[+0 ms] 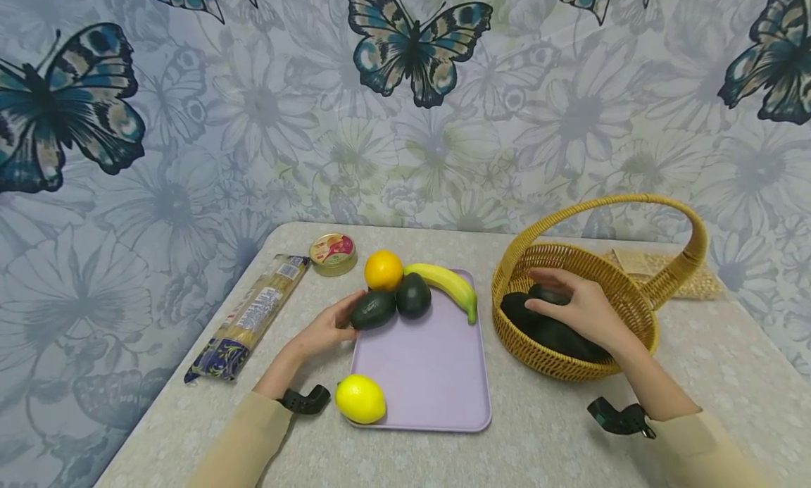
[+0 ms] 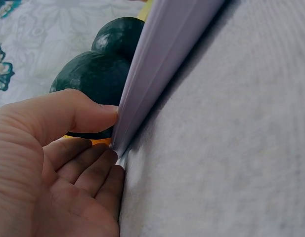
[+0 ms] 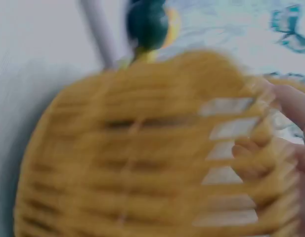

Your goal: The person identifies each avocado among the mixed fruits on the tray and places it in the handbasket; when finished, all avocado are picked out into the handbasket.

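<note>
My left hand is beside the lilac tray, next to a dark green avocado. In the left wrist view its thumb is at the tray's rim, its fingers loosely extended. A second avocado, an orange and a banana are grouped at the tray's far end; a lemon lies on its near left corner. My right hand reaches into the wicker basket, thumb and fingers apart above dark, smooth produce whose kind is unclear. The right wrist view is blurred.
A pasta packet lies on the table's left side, with a round tin by its far end. Behind the basket, under its tall handle, lies a bag of yellowish grains. A butterfly-patterned wall borders the table's far edge.
</note>
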The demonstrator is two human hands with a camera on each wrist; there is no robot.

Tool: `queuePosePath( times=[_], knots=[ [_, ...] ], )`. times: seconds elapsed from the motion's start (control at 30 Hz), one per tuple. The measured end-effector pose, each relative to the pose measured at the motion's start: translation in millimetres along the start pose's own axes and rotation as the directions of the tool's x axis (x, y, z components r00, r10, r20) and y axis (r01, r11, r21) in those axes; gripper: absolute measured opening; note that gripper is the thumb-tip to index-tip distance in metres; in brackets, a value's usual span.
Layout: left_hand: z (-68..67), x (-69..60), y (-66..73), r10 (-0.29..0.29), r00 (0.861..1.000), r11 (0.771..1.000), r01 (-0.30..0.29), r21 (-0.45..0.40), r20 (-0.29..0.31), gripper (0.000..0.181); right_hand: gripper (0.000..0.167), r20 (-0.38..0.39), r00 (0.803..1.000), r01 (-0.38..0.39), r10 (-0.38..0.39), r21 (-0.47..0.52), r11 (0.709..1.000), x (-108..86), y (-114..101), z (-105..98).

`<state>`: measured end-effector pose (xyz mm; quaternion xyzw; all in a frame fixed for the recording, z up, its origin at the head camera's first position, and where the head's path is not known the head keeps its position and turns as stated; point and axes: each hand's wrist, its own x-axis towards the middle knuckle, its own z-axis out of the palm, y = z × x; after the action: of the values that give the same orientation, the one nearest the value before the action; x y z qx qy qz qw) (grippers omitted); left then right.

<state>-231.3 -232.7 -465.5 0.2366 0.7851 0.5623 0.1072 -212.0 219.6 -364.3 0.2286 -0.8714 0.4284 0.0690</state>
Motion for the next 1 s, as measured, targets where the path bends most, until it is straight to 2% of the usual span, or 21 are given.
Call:
queuePosePath(
  times=[0.07,0.1,0.13,0.2,0.27,0.3,0.33,0.37,0.4,0.47,0.57,0.6,0.67,0.73,0.83,0.93,1.0],
  knots=[
    [-1.6,0.4,-1.8,0.024,1.000,0.999,-0.024,0.021,0.003,0.078,0.043,-0.131,0.987,0.104,-0.090,0.104,0.989,-2.3,-15,1],
    [-2.2,0.6,-2.3,0.033,0.999,0.999,-0.033,0.025,0.005,0.078,0.040,-0.199,0.969,0.180,-0.147,0.161,0.970,-2.4,-22,2],
    [-2.9,0.8,-2.7,0.038,0.999,0.999,-0.038,0.028,0.005,0.078,0.039,-0.264,0.942,0.266,-0.206,0.216,0.939,-1.6,-31,3],
    [-3.5,1.3,-2.5,0.038,0.999,0.999,-0.038,0.025,0.000,0.079,0.038,-0.356,0.879,0.433,-0.318,0.313,0.845,1.5,-48,8],
    [-3.6,1.9,-1.6,0.028,1.000,1.000,-0.028,0.009,-0.002,0.079,0.037,-0.398,0.821,0.549,-0.409,0.359,0.755,5.6,-63,15],
    [-3.4,1.9,-1.0,0.025,1.000,1.000,-0.025,-0.001,-0.003,0.079,0.038,-0.397,0.801,0.586,-0.448,0.367,0.722,7.7,-71,20],
    [-3.2,1.8,-0.5,0.021,1.000,1.000,-0.021,-0.010,-0.005,0.079,0.040,-0.387,0.791,0.604,-0.474,0.366,0.708,9.2,-80,25],
    [-2.8,1.5,-0.2,0.018,1.000,1.000,-0.018,-0.018,-0.007,0.079,0.041,-0.366,0.792,0.604,-0.488,0.361,0.710,11.0,-85,31],
    [-2.7,1.3,-0.3,0.015,1.000,1.000,-0.016,-0.024,-0.007,0.079,0.043,-0.338,0.805,0.590,-0.488,0.357,0.724,13.1,-90,39],
    [-2.4,0.6,-0.6,0.015,1.000,0.999,-0.015,-0.032,-0.008,0.079,0.046,-0.271,0.846,0.531,-0.460,0.345,0.774,18.3,-95,56],
    [-2.0,0.4,-1.5,0.009,1.000,0.999,-0.010,-0.035,-0.009,0.079,0.052,-0.159,0.930,0.367,-0.331,0.357,0.859,29.9,-90,83],
    [-1.9,0.5,-1.4,0.008,1.000,0.999,-0.008,-0.036,-0.010,0.079,0.053,-0.127,0.953,0.303,-0.276,0.366,0.880,34.5,-87,91],
    [-1.2,0.6,-0.1,0.006,1.000,0.999,-0.006,-0.037,-0.009,0.079,0.057,-0.065,0.985,0.172,-0.159,0.371,0.912,44.1,-81,105],
    [-1.0,0.8,0.7,0.007,1.000,0.999,-0.008,-0.034,-0.007,0.078,0.063,-0.007,0.999,0.047,-0.048,0.385,0.922,53.4,-74,116],
    [-0.5,0.9,1.8,0.006,1.000,0.999,-0.006,-0.032,-0.003,0.078,0.072,0.055,0.994,-0.106,0.092,0.389,0.915,65.7,-63,129],
    [-0.6,1.0,1.3,0.001,1.000,1.000,-0.001,-0.030,0.003,0.078,0.075,0.102,0.983,-0.179,0.151,0.399,0.899,74.5,-50,141],
    [-1.0,0.7,0.9,0.001,1.000,1.000,-0.001,-0.030,0.001,0.078,0.077,0.121,0.980,-0.193,0.158,0.399,0.896,79.2,-44,149]
  ],
)
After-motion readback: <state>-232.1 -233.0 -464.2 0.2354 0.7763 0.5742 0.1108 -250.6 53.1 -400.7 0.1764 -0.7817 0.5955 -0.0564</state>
